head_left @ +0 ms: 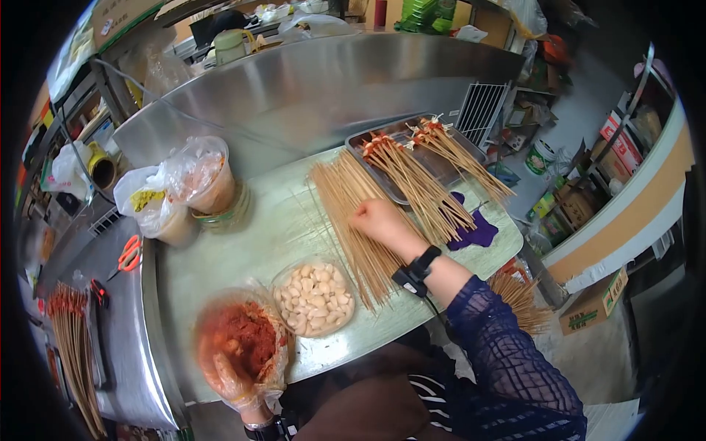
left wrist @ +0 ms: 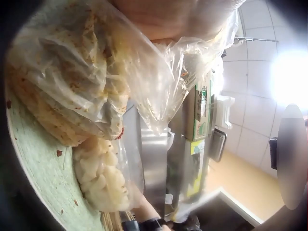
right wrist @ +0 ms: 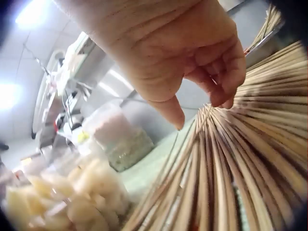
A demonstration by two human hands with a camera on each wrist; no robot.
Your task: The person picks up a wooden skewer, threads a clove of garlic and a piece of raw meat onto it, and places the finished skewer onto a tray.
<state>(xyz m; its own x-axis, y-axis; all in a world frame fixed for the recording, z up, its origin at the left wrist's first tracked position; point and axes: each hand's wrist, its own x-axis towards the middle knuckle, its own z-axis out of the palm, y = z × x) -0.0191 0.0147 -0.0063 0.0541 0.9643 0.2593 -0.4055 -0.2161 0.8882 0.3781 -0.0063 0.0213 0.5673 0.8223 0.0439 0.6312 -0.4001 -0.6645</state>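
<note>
My left hand [head_left: 234, 382], in a clear plastic glove, is at the bowl of red paste [head_left: 254, 334]; paste and blur hide how its fingers lie. In the left wrist view, a stained plastic bag [left wrist: 67, 82] covers much of the scene. The bare right hand [head_left: 386, 226] is over the loose wooden sticks [head_left: 349, 242]. Seen from the right wrist, this hand [right wrist: 192, 57] has its thumb apart from its bent fingers, whose tips are at the ends of the sticks [right wrist: 250, 149]. Peeled pale cloves [head_left: 314, 298] fill a clear tub between the two hands.
Skewers with red and white tips [head_left: 423, 173] lie on a metal tray [head_left: 357, 140] at the back right, a purple cloth [head_left: 479, 234] beside them. Bagged containers [head_left: 209, 180] stand at the back left. Orange-handled scissors [head_left: 130, 253] and more skewers [head_left: 73, 353] lie further left.
</note>
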